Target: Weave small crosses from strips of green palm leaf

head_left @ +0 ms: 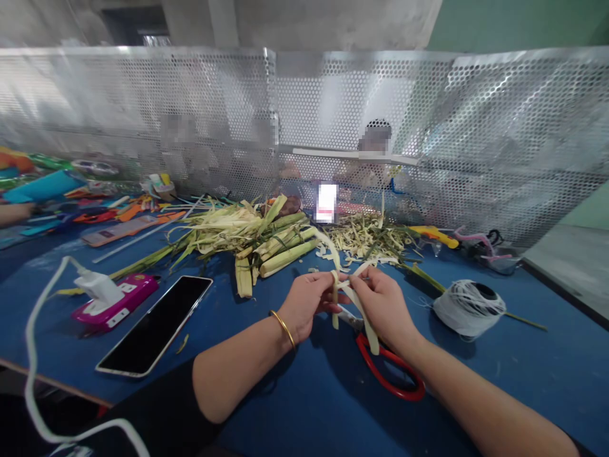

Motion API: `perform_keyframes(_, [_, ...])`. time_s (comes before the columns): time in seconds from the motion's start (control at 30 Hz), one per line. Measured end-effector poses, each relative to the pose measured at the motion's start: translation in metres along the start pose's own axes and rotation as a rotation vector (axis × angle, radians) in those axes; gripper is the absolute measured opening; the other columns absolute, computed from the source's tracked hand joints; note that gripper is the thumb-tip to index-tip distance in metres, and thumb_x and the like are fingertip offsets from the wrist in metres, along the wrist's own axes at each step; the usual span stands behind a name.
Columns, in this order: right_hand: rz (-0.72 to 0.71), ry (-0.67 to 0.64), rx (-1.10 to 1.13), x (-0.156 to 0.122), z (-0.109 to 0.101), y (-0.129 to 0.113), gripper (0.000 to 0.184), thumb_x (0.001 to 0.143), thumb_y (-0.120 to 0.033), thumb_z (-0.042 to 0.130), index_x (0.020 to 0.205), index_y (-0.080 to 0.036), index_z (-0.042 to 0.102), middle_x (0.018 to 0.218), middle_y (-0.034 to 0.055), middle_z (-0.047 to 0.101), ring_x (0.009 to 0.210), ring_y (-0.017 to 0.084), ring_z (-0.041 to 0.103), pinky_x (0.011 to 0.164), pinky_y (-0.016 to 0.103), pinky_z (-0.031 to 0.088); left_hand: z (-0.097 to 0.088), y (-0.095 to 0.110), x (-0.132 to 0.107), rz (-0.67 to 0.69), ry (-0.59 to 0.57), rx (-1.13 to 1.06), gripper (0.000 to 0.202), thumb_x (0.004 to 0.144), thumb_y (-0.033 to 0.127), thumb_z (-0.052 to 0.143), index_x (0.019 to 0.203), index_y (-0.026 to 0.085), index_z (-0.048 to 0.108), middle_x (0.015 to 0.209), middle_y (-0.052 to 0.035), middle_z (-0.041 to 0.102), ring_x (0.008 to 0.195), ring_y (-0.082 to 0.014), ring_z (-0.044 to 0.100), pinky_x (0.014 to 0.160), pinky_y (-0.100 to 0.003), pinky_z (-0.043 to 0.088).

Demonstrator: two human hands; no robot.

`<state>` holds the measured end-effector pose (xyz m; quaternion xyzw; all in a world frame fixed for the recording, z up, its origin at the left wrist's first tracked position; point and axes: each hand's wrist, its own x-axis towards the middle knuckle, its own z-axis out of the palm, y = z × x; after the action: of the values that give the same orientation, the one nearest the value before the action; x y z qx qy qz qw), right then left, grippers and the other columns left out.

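Note:
My left hand (309,303), with a gold bangle at the wrist, and my right hand (383,306) meet over the blue table (285,406). Both pinch a pale yellow leaf strip (354,298) that loops between the fingers and hangs down past my right palm. Red-handled scissors (387,371) lie on the table directly under my right wrist. A heap of green and pale leaf strips and folded stalks (257,238) lies just beyond my hands.
A black phone (157,324) and a pink power strip with a white charger (111,298) sit at the left. A spool of white string (469,308) stands at the right. Perforated metal screens (428,127) close the far side, with other people behind.

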<state>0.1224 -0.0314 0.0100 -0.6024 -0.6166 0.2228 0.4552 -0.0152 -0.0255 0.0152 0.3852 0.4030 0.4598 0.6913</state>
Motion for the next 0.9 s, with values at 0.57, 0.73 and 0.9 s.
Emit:
perform_keyframes(0.57, [0.196, -0.046, 0.275, -0.003, 0.004, -0.001, 0.025, 0.074, -0.045, 0.058, 0.074, -0.021, 0.05, 0.048, -0.005, 0.053, 0.039, 0.014, 0.049, 0.036, 0.023, 0.035, -0.001, -0.001, 0.001, 0.129, 0.046, 0.103, 0.025, 0.067, 0.025, 0.071, 0.089, 0.013, 0.073, 0.067, -0.0043, 0.065, 0.059, -0.0107, 0.058, 0.044, -0.015, 0.037])
perform_keyframes(0.73, [-0.065, -0.175, 0.218, -0.011, 0.0, -0.005, 0.014, 0.085, -0.034, 0.047, 0.09, -0.023, 0.053, 0.066, -0.001, 0.063, 0.052, 0.015, 0.059, 0.049, 0.026, 0.047, -0.004, 0.003, 0.005, 0.179, 0.167, 0.082, 0.023, 0.065, 0.025, 0.069, 0.085, 0.013, 0.072, 0.071, -0.0041, 0.066, 0.057, -0.008, 0.055, 0.037, -0.014, 0.021])
perform_keyframes(0.9, [-0.534, -0.377, -0.123, -0.009, -0.012, -0.006, 0.031, 0.087, -0.014, 0.039, 0.108, -0.024, 0.06, 0.095, 0.0033, 0.069, 0.072, 0.014, 0.064, 0.067, 0.026, 0.049, -0.005, 0.005, 0.005, 0.164, 0.189, 0.089, 0.028, 0.065, 0.027, 0.069, 0.089, 0.014, 0.073, 0.069, -0.0014, 0.065, 0.045, -0.0035, 0.038, 0.039, -0.017, 0.021])
